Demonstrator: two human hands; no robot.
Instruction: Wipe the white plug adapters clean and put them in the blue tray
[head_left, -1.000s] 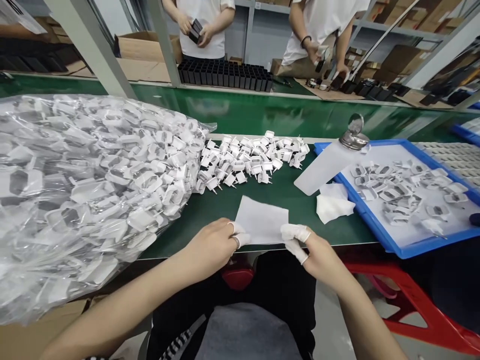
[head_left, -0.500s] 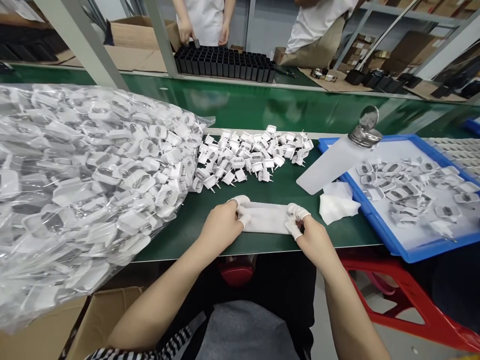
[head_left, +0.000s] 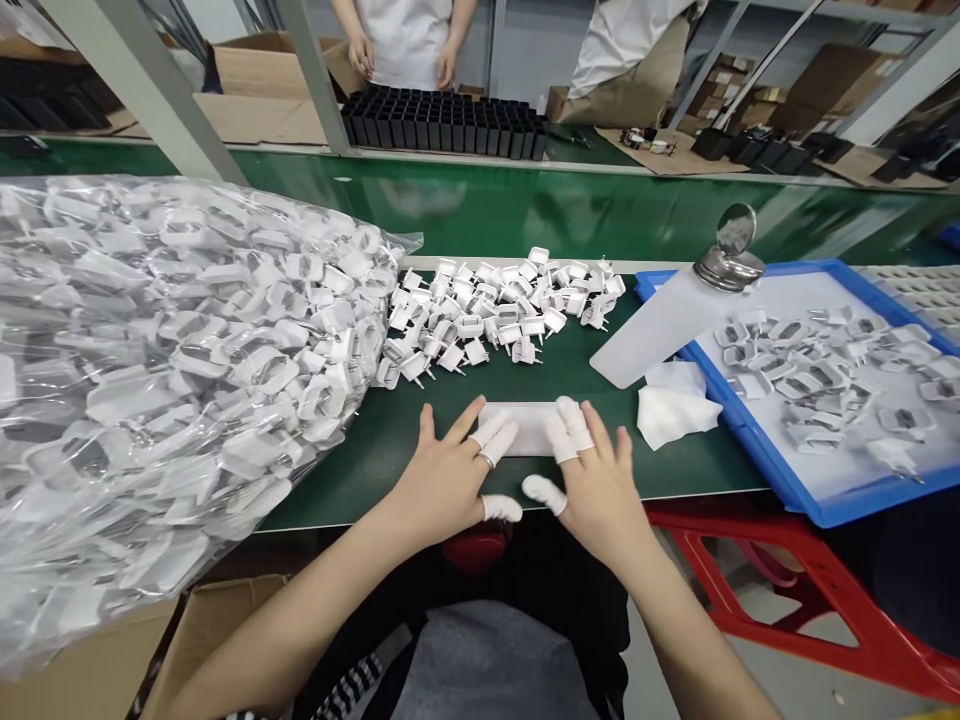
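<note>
A folded white cloth [head_left: 527,428] lies on the green table [head_left: 420,420] in front of me. My left hand [head_left: 450,470] lies flat with fingers spread, its capped fingertips pressing the cloth's left end. My right hand [head_left: 592,475] also lies flat and open, its capped fingertips on the cloth's right end. Both hands wear white finger cots on thumb and two fingers. A loose pile of white plug parts [head_left: 495,305] sits just beyond the cloth.
A large clear bag of white plug parts [head_left: 165,340] fills the left. A blue tray [head_left: 787,480] with more parts lies right, beside a white dispenser bottle [head_left: 675,315] and crumpled wipes [head_left: 675,410]. Two other people stand behind a conveyor [head_left: 525,215] and black trays [head_left: 442,125].
The flat cloth was folded away from me into a narrow strip. My hands went from pinching its edges to lying flat and open on it.
</note>
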